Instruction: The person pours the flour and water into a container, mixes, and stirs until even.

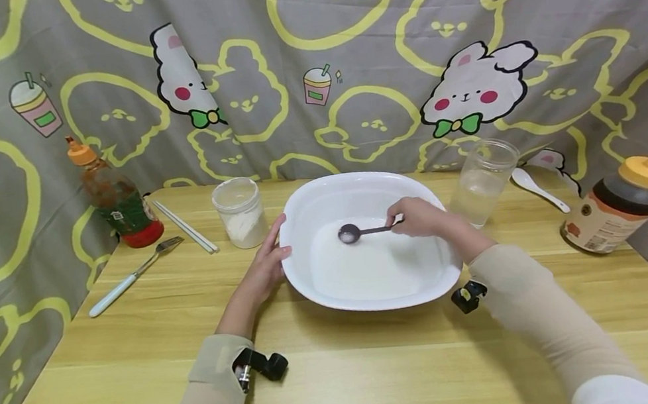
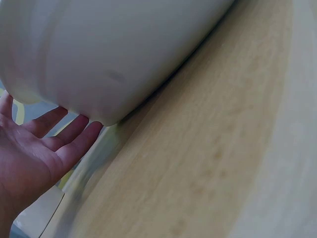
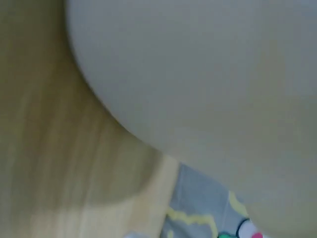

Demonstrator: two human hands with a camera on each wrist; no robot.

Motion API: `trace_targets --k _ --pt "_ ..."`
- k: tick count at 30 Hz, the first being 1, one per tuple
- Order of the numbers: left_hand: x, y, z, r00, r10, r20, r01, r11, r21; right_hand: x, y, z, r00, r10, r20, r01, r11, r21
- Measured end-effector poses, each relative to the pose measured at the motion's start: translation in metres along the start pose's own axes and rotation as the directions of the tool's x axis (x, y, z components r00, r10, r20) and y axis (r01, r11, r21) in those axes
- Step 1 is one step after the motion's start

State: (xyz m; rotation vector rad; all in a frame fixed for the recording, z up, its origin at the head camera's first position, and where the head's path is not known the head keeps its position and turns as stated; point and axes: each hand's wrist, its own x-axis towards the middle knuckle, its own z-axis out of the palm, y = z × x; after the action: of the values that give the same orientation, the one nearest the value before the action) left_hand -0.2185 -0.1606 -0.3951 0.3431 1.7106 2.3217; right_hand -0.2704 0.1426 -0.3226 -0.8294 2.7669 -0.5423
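A wide white basin (image 1: 430, 290) stands on the table with whitish liquid in it. My right hand (image 1: 418, 216) reaches over its right side and pinches the handle of a dark spoon (image 1: 349, 233); the spoon's bowl is at the liquid, tilted. In the right wrist view the basin's outer wall (image 3: 148, 89) fills most of the picture, and the hand and spoon are hidden. At the basin's left side my left hand (image 1: 264, 269) rests against it. Spread, fairly straight fingers (image 2: 74, 130) touch the outer wall in the left wrist view.
Left of the basin are a jar of white powder (image 1: 245, 227), chopsticks (image 1: 185, 226), a fork (image 1: 135, 275) and a red sauce bottle (image 1: 119, 198). To its right stand a glass of cloudy liquid (image 1: 478, 188), a white spoon (image 1: 539, 191) and a dark bottle with a yellow cap (image 1: 613, 209). A patterned curtain (image 1: 367, 57) hangs behind.
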Motion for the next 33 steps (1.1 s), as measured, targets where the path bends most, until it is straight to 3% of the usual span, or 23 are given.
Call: trace_targets --k 5,10,14,16,20,25,29,33 --pt "0.0 -0.001 0.001 1.0 0.018 0.013 -0.017 1.0 -0.019 0.0 -0.016 0.015 0.991 -0.092 0.093 0.078 0.986 0.145" --pt "0.0 -0.001 0.0 1.0 0.023 0.017 -0.023 1.0 -0.016 -0.013 -0.021 0.014 0.962 -0.156 0.225 0.091 0.957 0.277" --pt "0.0 -0.001 0.0 1.0 0.01 0.012 -0.01 1.0 0.0 -0.027 -0.014 0.0 0.94 -0.164 0.3 0.084 0.961 0.263" --pt "0.0 -0.001 -0.001 1.0 0.005 0.004 -0.005 1.0 0.007 -0.034 -0.011 -0.011 0.941 -0.141 0.306 0.079 0.976 0.205" --pt "0.0 0.0 -0.001 1.0 0.003 0.0 -0.003 1.0 0.007 -0.043 -0.002 -0.032 0.96 -0.063 0.273 0.05 0.997 0.056" --pt "0.0 -0.001 -0.001 1.0 0.007 0.002 -0.007 1.0 -0.006 -0.045 0.01 -0.047 0.982 0.023 0.189 -0.005 0.995 -0.096" --pt "0.0 -0.001 -0.001 1.0 0.007 0.011 -0.007 1.0 -0.006 -0.038 0.019 -0.047 0.992 0.071 0.107 -0.057 0.99 -0.128" --pt "-0.001 -0.001 -0.002 1.0 0.007 0.012 -0.007 1.0 0.001 -0.025 0.023 -0.038 0.998 0.062 0.016 -0.059 0.991 -0.124"
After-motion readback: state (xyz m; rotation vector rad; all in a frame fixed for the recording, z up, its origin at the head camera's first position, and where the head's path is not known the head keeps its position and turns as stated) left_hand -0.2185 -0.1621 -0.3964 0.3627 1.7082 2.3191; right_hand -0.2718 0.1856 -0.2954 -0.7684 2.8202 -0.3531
